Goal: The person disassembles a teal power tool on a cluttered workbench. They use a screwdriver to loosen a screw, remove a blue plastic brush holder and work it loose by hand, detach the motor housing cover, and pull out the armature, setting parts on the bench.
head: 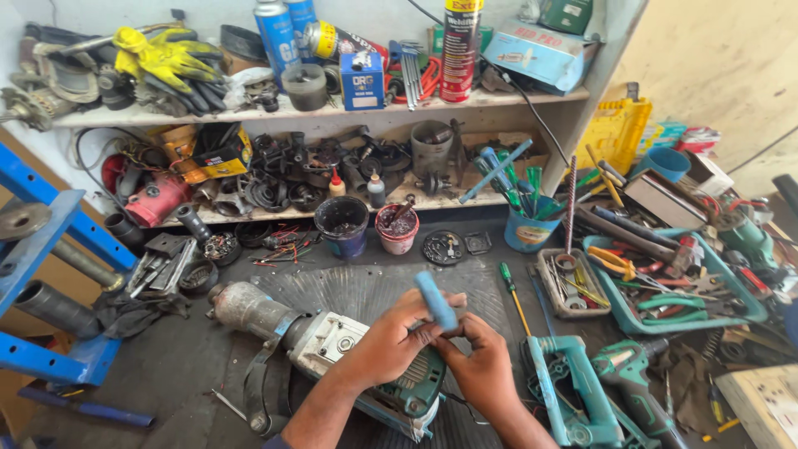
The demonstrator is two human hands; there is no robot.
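Note:
A large power tool (324,341) with a worn grey metal nose and a teal and white body lies on a ribbed mat (366,291) at the middle of the bench. My left hand (391,345) is closed around a screwdriver with a blue handle (435,300), which stands up over the tool's rear housing. My right hand (482,366) rests just right of it, fingers curled against the lower part of the screwdriver and the housing. The screwdriver's tip is hidden behind my fingers.
Teal tool housings (573,391) lie right of my hands. A green-handled screwdriver (511,291), a small parts tray (573,283) and a teal tray of pliers (673,291) sit further right. Two pots (366,226) stand behind the mat. Cluttered shelves (316,108) rise at the back; a blue frame (50,249) stands left.

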